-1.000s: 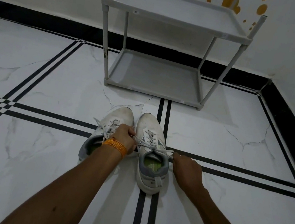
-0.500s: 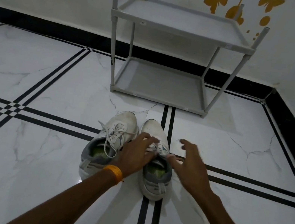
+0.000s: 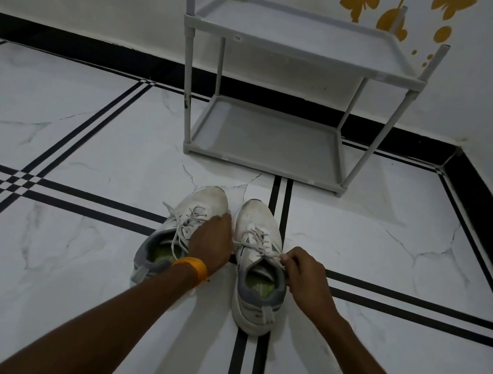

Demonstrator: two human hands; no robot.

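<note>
Two white sneakers with grey collars stand side by side on the floor, toes pointing away from me. My left hand, with an orange band at the wrist, sits between the left sneaker and the right sneaker, fingers curled on a lace that stretches across the right shoe. My right hand pinches the other end of that white lace at the shoe's right side. The left sneaker's laces lie loose over its tongue.
A grey two-tier plastic shoe rack stands against the white wall just beyond the sneakers, both shelves bare. The floor is white marble tile with black stripes. A black skirting runs along the walls, with a corner at the right.
Half a second ago both hands hovered with spread fingers over the right sneaker. Now each has closed on a lace end and the hands have pulled apart.
</note>
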